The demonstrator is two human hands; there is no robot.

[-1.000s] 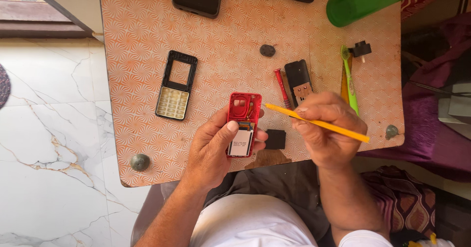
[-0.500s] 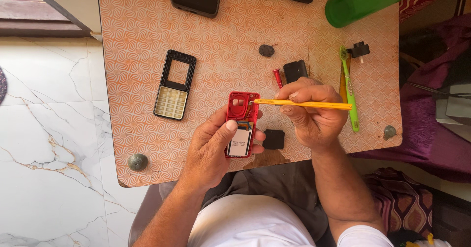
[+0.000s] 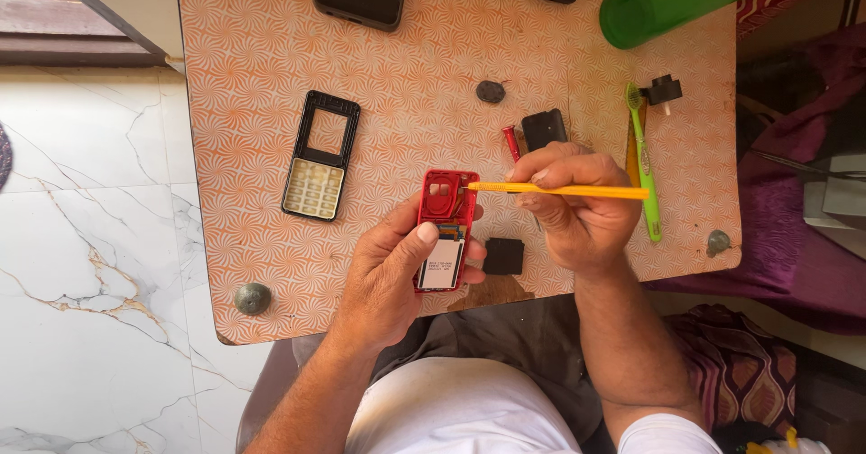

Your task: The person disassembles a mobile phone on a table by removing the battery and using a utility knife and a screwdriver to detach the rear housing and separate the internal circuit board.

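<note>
Cradling the red phone body [image 3: 446,230] steady, left hand [image 3: 390,274] fingers wrap it; right hand [image 3: 577,209] fingers pinch the yellow tool [image 3: 559,190], tip at its top edge.

Red phone body [image 3: 446,229]: glossy plastic, white paper label.
Thin yellow tool [image 3: 559,190]: smooth plastic.
Orange patterned table [image 3: 244,102]: matt laminate, worn near edge.
Green toothbrush [image 3: 644,161]: shiny plastic.
Floor [image 3: 90,238]: polished marble.

Head-worn view, straight down, close.

The red phone body [image 3: 446,229] is upright above the table's near edge, back open, a white label showing. The yellow screwdriver [image 3: 559,190] lies level, its tip at the phone's upper right edge.
</note>
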